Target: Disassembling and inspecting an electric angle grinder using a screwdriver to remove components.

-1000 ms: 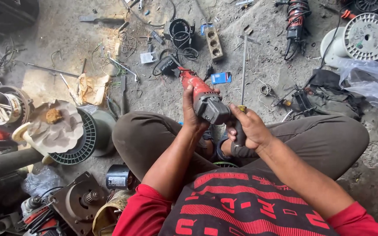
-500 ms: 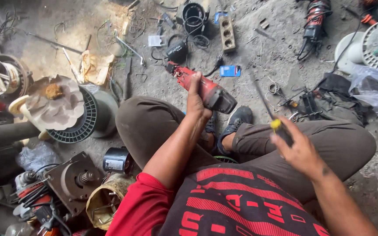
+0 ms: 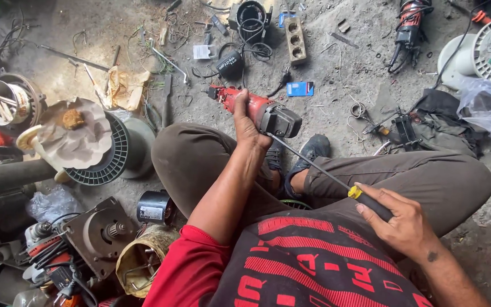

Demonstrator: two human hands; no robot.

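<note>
Now left hand [image 3: 248, 122] clasps red power tool [image 3: 257, 111]; right hand [image 3: 399, 219] holds screwdriver [image 3: 336, 181].

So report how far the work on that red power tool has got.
Done: nothing visibly taken off; the red power tool looks whole. In hand: left hand grips its body, right hand holds a long screwdriver with its tip at the tool's grey end. Left: whatever that end hides is unopened.

Matt red-and-grey plastic power tool [image 3: 255, 111], thin shiny metal screwdriver [image 3: 336, 181] with black-and-yellow plastic handle, rough dusty concrete floor [image 3: 336, 74].
</note>
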